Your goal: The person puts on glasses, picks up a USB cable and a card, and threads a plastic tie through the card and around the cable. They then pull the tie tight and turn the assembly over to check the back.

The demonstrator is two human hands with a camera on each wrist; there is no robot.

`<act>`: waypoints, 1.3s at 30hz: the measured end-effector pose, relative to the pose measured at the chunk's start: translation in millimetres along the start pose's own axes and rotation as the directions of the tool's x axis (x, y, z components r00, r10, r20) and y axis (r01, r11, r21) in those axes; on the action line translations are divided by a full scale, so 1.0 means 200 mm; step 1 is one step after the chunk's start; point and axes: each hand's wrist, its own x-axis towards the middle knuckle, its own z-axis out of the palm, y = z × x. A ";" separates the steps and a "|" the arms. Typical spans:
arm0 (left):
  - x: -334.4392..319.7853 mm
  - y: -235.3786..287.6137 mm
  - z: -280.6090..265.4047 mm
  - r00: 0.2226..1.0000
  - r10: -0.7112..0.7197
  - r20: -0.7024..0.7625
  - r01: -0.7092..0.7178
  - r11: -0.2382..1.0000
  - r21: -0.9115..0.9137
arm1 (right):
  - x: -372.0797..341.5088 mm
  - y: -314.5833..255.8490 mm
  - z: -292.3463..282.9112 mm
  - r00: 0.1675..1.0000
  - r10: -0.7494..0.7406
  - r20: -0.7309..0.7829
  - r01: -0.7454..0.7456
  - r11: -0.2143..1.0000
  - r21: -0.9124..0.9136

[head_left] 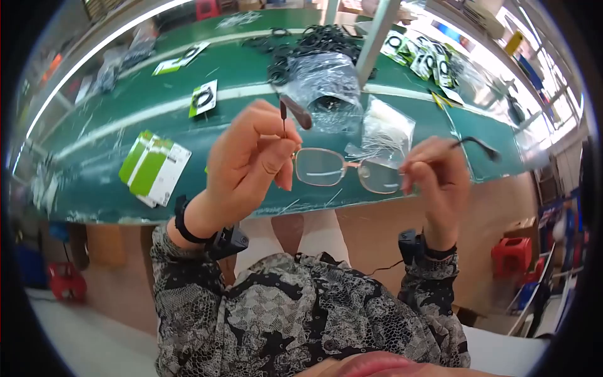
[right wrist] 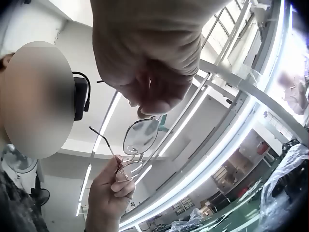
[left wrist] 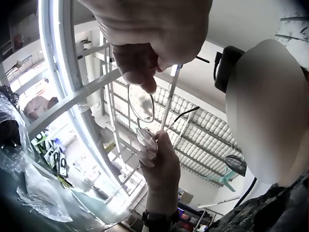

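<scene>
Wire-rimmed glasses (head_left: 350, 164) held up over the green table (head_left: 144, 91).
In the head view, the left hand (head_left: 245, 160) pinches one end by the hinge and the right hand (head_left: 443, 179) pinches the other, fingers curled, with a clear bag of white strands (head_left: 386, 129) beyond; in the left wrist view, the left hand's fingertips meet the nearer rim; in the right wrist view, the right hand's fingertips meet the opposite rim.

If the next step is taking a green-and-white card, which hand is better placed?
Probably the left hand: the card stack lies nearer it than the right hand, though both hold the eyeglasses.
</scene>
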 end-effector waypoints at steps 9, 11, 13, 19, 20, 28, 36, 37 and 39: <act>-0.09 0.32 -0.05 0.942 0.316 0.111 -0.334 0.897 0.288 | 0.09 -0.27 0.04 0.875 -0.447 0.186 0.471 0.875 -0.112; -0.11 0.33 -0.05 0.943 0.314 0.114 -0.334 0.896 0.294 | 0.09 -0.28 0.04 0.848 -0.457 0.269 0.505 0.851 -0.146; -0.14 0.34 -0.05 0.936 0.334 0.112 -0.352 0.889 0.293 | 0.10 -0.30 0.06 0.856 -0.449 0.257 0.497 0.851 -0.168; -0.14 0.40 -0.07 0.882 0.447 0.151 -0.472 0.830 0.297 | 0.07 -0.36 0.06 0.839 -0.451 0.305 0.511 0.844 -0.160; -0.14 0.41 -0.07 0.874 0.459 0.161 -0.486 0.824 0.292 | 0.06 -0.37 0.05 0.842 -0.449 0.298 0.509 0.846 -0.162; -0.16 0.45 -0.09 0.821 0.539 0.189 -0.571 0.775 0.270 | 0.06 -0.49 0.00 0.749 -0.409 0.522 0.534 0.838 -0.110; -0.16 0.48 -0.16 0.844 0.441 0.306 -0.506 0.844 0.178 | 0.02 -0.40 0.06 0.775 -0.444 0.449 0.538 0.836 -0.103; -0.16 0.47 -0.17 0.842 0.427 0.329 -0.497 0.851 0.169 | 0.00 -0.40 0.07 0.778 -0.447 0.441 0.527 0.847 -0.071; -0.15 0.46 -0.18 0.827 0.422 0.372 -0.498 0.857 0.134 | -0.01 -0.42 0.06 0.779 -0.454 0.432 0.515 0.856 -0.029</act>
